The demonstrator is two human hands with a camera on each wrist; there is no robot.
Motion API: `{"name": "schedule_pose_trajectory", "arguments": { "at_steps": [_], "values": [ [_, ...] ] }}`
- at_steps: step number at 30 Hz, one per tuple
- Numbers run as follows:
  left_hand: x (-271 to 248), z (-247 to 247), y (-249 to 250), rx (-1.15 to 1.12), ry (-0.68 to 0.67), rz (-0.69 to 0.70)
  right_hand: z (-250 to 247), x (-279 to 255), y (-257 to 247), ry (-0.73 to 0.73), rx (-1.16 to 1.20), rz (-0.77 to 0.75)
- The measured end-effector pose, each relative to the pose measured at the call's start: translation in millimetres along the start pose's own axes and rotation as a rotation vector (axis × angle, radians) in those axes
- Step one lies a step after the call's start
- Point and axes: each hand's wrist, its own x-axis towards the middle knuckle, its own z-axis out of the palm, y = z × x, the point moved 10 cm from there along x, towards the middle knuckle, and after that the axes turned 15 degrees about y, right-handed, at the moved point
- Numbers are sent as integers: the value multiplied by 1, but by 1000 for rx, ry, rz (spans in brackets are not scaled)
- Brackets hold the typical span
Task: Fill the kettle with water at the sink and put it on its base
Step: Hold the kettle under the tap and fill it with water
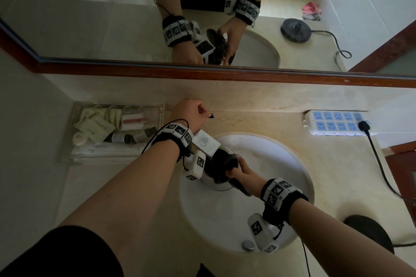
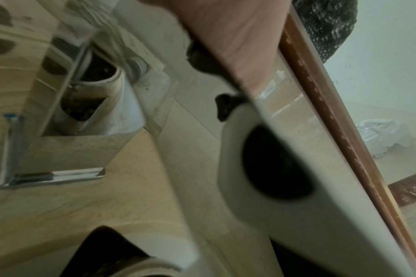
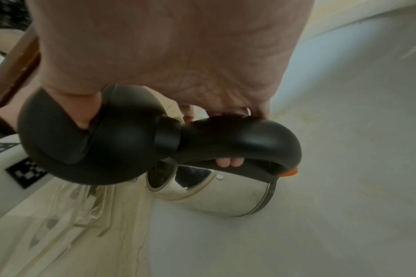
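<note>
Head: steel kettle with black handle (image 1: 221, 172) in white round sink (image 1: 281, 164) under flat chrome spout (image 1: 206, 143); right hand (image 1: 242, 170) wraps handle. Left hand (image 1: 191, 111) fisted on tap lever.

Left wrist: fingers unreadable.

Right wrist: lid open. Risk: overfill if the tap opens hard, making the kettle heavy.

One kettle (image 1: 217, 171), one sink (image 1: 281, 164), one base (image 1: 369, 229), one power strip (image 1: 335, 122) (ten sockets), two hands.
</note>
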Motion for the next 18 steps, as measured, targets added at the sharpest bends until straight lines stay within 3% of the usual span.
{"name": "schedule_pose_trajectory", "arguments": {
  "at_steps": [18],
  "values": [
    [0, 1, -1, 5, -9, -14, -1, 1, 2, -2, -31, 2]
  ]
}}
